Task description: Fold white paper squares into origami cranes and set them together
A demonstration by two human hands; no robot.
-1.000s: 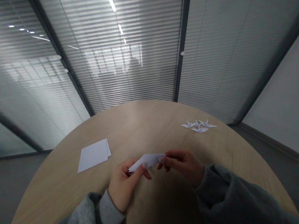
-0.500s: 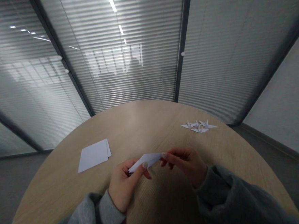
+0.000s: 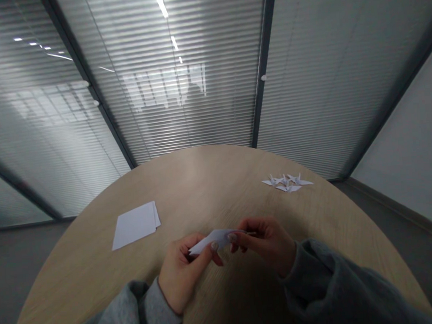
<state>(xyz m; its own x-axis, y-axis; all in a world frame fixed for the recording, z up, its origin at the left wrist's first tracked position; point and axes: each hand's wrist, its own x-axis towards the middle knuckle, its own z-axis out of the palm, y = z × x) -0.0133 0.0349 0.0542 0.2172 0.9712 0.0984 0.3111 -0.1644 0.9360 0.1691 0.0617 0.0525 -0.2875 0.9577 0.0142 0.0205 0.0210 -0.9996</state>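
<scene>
A folded piece of white paper (image 3: 218,237) is held over the near part of the table, its left end pointed and its top edge creased. My left hand (image 3: 184,268) pinches the left part, thumb on top and fingers beneath. At the opposite end, my right hand (image 3: 268,242) grips the paper between thumb and forefinger, and a thin tip pokes out to the right past the thumb. The fingers of both hands partly cover the folds.
White paper sheets (image 3: 134,225) lie stacked at the left on the round wooden table (image 3: 206,182). Several small folded paper cranes (image 3: 287,182) sit close together at the right, near the table's edge. Behind the table stand glass panels with blinds (image 3: 198,119).
My right hand has shifted its grip further along the paper toward my left hand. The folded paper and both hands sit slightly lower, while the sheets and cranes have stayed put.
</scene>
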